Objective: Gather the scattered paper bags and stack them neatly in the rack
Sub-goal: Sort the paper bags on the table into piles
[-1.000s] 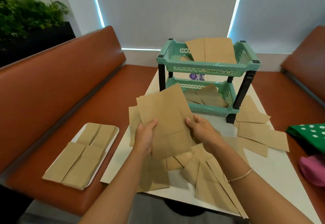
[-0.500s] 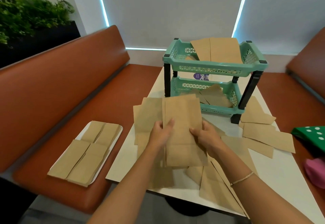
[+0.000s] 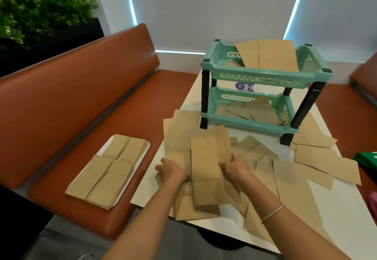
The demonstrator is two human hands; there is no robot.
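Paper bag (image 3: pixel 210 163) lies atop the scattered pile near the table's front edge; my right hand (image 3: pixel 236 167) pinches its right edge, left hand (image 3: pixel 173 171) curled at its left edge, grip unclear; I'd square both sides before lifting toward the rack (image 3: pixel 263 76).

bare forearms, thin bracelet (image 3: pixel 273 212) on R wrist

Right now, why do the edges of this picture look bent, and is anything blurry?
Head view: the wide-angle lens bows the bench and table near the frame's edges. The rack is sharp; the right bench edge is smeared. Bright strips beside the blinds glare slightly. Shadows are soft.
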